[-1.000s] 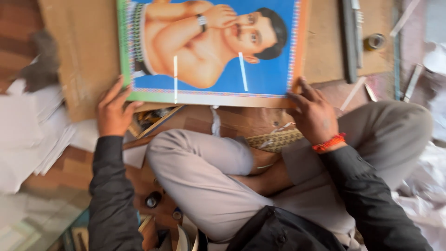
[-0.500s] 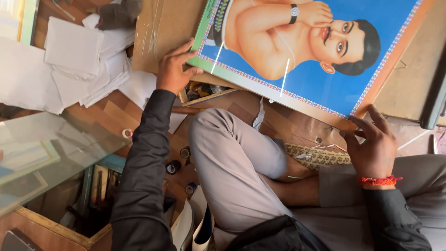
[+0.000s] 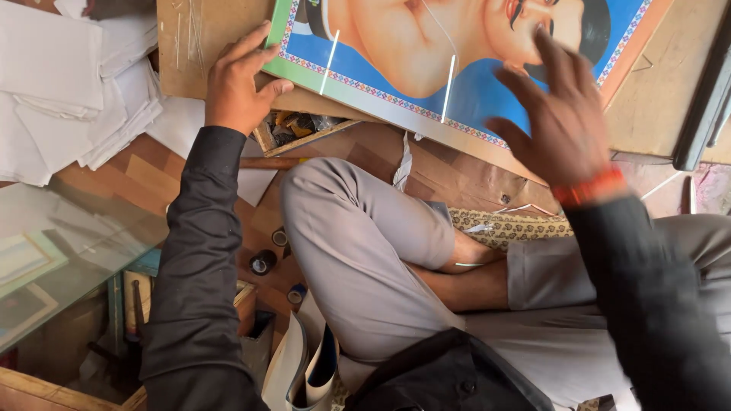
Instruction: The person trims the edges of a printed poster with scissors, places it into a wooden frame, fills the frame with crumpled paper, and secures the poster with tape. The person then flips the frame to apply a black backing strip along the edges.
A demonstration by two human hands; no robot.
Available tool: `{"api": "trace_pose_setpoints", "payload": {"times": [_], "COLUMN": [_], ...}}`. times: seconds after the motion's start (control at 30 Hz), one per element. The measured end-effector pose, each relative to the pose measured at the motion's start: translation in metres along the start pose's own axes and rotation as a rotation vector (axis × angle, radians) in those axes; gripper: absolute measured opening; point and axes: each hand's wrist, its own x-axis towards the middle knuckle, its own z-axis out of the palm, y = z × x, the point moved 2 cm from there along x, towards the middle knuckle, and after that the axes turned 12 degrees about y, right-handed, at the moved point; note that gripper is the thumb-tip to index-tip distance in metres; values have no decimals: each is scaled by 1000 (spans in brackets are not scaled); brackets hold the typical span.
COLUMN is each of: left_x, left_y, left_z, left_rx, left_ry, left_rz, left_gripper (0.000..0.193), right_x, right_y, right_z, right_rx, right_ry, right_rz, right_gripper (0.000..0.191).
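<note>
From the head camera, looking down over crossed legs in grey trousers point(image 3: 365, 251), a large poster point(image 3: 457, 68) with a blue ground and a patterned green border lies flat on a brown board point(image 3: 662, 91) just beyond the knees. The left hand point(image 3: 240, 80) presses down on the poster's near left corner, its grip flat, fingers spread along the border and thumb hooked over the edge. The right hand point(image 3: 563, 125), with a red thread at the wrist, hovers above the right part of the poster, fingers spread wide and holding nothing (it is blurred, so whether the fingertips touch the paper cannot be told). Two thin pale strips point(image 3: 449, 87) lie across the picture. As a judgement, the poster seems laid and squared on the board, held at one corner only; nothing shows it fixed down or covered yet. A sheet of glass point(image 3: 68, 251) lies at the left beside a heap of white paper point(image 3: 68, 84), and small tape rolls point(image 3: 263, 262) sit on the wooden floor by the left knee. Against the frame half a second ago, the right hand has lifted off the poster's lower right edge, while the left hand stays on its corner and the view has drawn closer.
</note>
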Motion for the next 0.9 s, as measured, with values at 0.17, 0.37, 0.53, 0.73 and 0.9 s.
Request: {"api": "trace_pose_setpoints", "payload": {"times": [0.17,0.37,0.53,0.73,0.9], "left_x": [-1,-17,-43,-37,-48], "left_y": [15,94,180,206,217], "left_z": [-5,3,78,109,126], "left_rx": [58,81,-54,-343,-339], "left_ry": [32,355,-58,-133,92], "left_rz": [22,-159,-519,-743,-723], "left_gripper": [55,41,56,53,39], "right_x": [53,53,52,50,51], "right_y": [9,11,14,14,16], "right_z": [57,66,66,69,71], "right_rx": [-102,-158,-89,-150,-141], "right_ry": [-240,-230,-197,-213,-208], "right_rz": [-66,-99,-116,-94,-86], "right_gripper": [101,106,103,106,106]}}
